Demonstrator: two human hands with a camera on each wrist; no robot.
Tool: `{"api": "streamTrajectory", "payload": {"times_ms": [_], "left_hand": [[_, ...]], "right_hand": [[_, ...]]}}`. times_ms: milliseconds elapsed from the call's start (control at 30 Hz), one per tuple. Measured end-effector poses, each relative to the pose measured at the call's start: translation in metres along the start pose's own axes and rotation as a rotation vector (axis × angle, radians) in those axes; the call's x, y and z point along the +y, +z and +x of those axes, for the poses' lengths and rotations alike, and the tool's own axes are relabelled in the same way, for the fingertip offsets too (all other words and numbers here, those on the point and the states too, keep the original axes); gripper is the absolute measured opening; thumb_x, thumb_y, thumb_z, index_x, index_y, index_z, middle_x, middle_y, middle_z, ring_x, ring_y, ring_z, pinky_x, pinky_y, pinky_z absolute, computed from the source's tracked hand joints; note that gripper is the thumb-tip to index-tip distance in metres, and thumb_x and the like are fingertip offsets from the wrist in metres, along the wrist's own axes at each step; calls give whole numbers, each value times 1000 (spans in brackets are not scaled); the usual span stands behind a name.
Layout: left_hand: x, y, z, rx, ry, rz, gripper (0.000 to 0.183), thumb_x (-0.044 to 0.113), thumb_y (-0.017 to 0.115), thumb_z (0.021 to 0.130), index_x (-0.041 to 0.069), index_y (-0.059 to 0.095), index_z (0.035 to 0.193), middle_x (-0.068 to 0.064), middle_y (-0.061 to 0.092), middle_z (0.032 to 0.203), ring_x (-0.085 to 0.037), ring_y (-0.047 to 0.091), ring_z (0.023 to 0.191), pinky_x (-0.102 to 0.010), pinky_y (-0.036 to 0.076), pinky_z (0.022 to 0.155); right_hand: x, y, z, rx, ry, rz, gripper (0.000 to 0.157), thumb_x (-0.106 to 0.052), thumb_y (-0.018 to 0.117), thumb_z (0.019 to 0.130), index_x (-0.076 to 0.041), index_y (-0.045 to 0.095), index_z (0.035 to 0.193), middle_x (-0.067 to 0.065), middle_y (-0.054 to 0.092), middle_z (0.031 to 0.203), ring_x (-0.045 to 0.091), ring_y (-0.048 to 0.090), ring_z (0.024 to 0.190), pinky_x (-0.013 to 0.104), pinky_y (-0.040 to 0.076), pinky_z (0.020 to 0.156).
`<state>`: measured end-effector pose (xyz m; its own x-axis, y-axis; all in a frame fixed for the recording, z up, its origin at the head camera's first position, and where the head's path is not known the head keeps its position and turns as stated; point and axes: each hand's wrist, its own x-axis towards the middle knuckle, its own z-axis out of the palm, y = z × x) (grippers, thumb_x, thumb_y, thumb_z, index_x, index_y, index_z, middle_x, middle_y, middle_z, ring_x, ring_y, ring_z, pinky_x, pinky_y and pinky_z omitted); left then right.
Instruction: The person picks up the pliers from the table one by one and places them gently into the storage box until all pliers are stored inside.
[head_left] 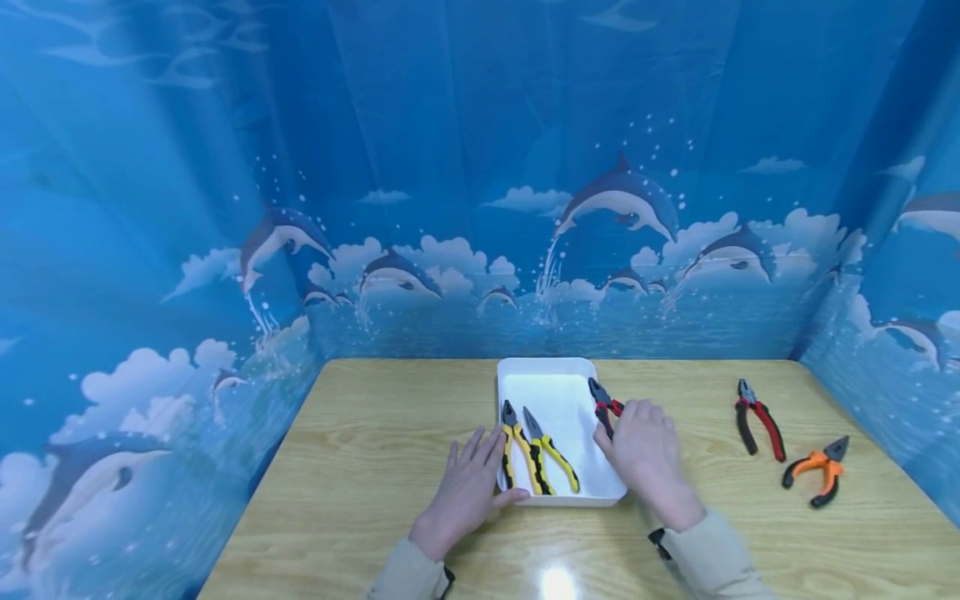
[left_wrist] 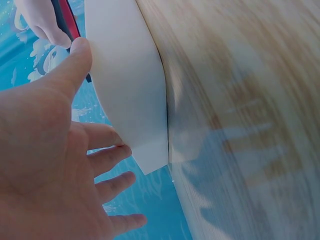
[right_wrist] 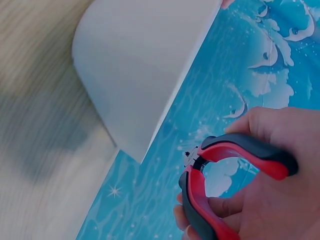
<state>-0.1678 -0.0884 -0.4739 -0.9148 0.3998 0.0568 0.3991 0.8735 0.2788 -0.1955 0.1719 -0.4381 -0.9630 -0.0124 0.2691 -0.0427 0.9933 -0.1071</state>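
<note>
Tray (head_left: 547, 387): two yellow pliers (head_left: 525, 447) inside
Left hand (head_left: 467, 482): spread, touching the tray
Right hand (head_left: 647, 450): we're gripping red pliers (head_left: 602, 400) over the tray's right edge

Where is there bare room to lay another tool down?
The widest bare patch is the table left of the white tray and left hand. Inside the tray, floor shows beyond the two yellow pliers. Crowded: the tray's lower left, and its right edge, where the right hand holds red-black pliers.
</note>
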Motion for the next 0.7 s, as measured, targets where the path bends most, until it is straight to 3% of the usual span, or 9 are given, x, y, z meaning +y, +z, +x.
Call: {"api": "streamTrajectory", "payload": {"times_ms": [400, 700], "left_hand": [[1, -1, 0, -3, -11, 1, 93, 65, 59, 91, 3, 34, 156, -13, 28, 165, -40, 24, 151, -68, 21, 119], [0, 0, 0, -10, -15, 13, 94, 66, 58, 90, 4, 34, 156, -12, 27, 166, -39, 25, 151, -68, 21, 119]], "right_hand": [[-18, 10, -5, -13, -65, -44, 52, -39, 60, 96, 11, 52, 89, 15, 47, 78, 30, 48, 73, 43, 46, 65], [-30, 15, -10, -129, -94, -62, 54, -41, 62, 97, 12, 54, 96, 16, 50, 82, 28, 48, 75, 42, 48, 69]]}}
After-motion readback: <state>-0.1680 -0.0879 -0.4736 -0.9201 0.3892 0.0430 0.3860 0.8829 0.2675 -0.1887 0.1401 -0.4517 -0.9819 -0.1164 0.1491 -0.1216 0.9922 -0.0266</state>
